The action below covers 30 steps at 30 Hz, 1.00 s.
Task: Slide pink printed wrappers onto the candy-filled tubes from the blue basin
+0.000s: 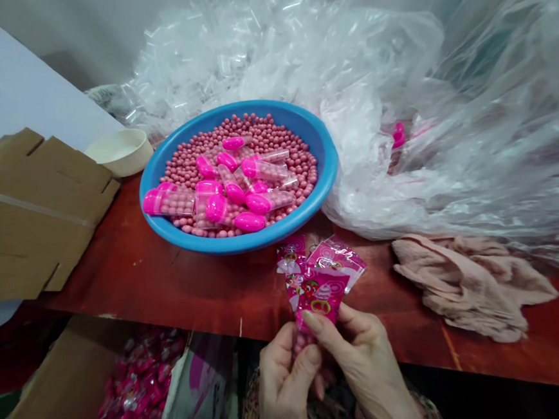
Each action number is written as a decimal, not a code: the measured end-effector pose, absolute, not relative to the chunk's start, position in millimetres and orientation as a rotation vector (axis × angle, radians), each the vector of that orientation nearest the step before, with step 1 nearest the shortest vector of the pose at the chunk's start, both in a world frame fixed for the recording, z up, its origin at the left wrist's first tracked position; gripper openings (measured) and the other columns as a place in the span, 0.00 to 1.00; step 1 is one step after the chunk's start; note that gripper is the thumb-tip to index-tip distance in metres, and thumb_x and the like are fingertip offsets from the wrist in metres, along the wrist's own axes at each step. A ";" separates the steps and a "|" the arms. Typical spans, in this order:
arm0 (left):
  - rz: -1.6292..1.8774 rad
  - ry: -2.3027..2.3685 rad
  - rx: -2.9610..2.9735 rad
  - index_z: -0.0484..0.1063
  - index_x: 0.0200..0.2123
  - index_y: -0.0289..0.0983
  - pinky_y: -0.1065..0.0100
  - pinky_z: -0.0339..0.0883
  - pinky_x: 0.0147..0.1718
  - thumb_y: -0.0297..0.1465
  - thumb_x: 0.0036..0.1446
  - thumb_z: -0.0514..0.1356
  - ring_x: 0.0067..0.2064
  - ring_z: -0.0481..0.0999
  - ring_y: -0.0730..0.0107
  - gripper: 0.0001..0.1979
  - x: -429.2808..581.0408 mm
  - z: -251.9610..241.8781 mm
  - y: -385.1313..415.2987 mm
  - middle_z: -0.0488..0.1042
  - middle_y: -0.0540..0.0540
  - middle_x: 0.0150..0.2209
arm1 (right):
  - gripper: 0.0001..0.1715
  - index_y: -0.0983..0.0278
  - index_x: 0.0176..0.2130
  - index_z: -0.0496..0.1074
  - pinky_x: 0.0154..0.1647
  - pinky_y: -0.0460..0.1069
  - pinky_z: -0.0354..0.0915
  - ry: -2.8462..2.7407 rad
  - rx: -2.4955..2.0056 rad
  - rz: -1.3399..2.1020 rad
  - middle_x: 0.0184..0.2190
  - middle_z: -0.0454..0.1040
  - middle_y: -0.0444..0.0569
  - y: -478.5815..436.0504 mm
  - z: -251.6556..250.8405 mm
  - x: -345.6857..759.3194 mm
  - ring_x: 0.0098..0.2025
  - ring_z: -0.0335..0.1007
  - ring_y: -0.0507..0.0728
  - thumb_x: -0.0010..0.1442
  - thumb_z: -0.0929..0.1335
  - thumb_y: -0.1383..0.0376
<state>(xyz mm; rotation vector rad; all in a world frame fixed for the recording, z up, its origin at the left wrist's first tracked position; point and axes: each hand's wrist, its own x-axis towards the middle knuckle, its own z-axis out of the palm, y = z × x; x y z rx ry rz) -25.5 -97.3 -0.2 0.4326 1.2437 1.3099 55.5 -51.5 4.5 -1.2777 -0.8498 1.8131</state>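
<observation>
Just past the table's front edge, my left hand (286, 380) is closed around a small clear container of pink balls (301, 342), mostly hidden by fingers. My right hand (366, 364) pinches a shiny printed pink wrapper (321, 291) against the container's upper end, thumb on top. Whether the wrapper goes around the container or only lies against it, I cannot tell. Beyond it, more flat printed wrappers (337, 256) lie on the table by the basin. The blue basin (325, 148) holds pink balls (253, 126) and several filled clear containers with bright pink caps (250, 222).
Clear plastic bags (393, 52) with empty clear containers spread behind and right of the basin. A crumpled pink cloth (474, 284) lies at right. At left are folded cardboard (33, 216) and a white bowl (123, 154). Below, an open carton (56, 388) holds pink-wrapped pieces.
</observation>
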 end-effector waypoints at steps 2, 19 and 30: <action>1.287 1.289 0.410 0.73 0.27 0.34 0.75 0.45 0.15 0.41 0.50 0.62 0.17 0.53 0.81 0.14 -25.0 0.6 -97.8 0.58 0.55 0.17 | 0.18 0.66 0.26 0.70 0.08 0.39 0.57 -0.879 -1.273 1.795 0.17 0.67 0.40 -56.4 0.5 53.1 0.11 0.58 0.45 0.49 0.73 0.54; 1.126 1.416 0.691 0.74 0.25 0.35 0.72 0.49 0.18 0.36 0.49 0.62 0.18 0.54 0.77 0.10 -31.1 20.2 -90.2 0.58 0.55 0.15 | 0.14 0.65 0.30 0.78 0.18 0.43 0.65 -0.557 -1.163 1.946 0.18 0.73 0.44 -45.3 15.1 67.9 0.19 0.66 0.50 0.46 0.75 0.57; 1.093 1.402 0.640 0.73 0.46 0.35 0.73 0.49 0.17 0.40 0.52 0.59 0.18 0.53 0.79 0.21 -32.3 22.0 -92.4 0.56 0.57 0.17 | 0.21 0.67 0.15 0.72 0.10 0.42 0.61 -0.754 -1.398 1.736 0.12 0.71 0.45 -58.9 13.3 50.0 0.12 0.63 0.49 0.43 0.74 0.53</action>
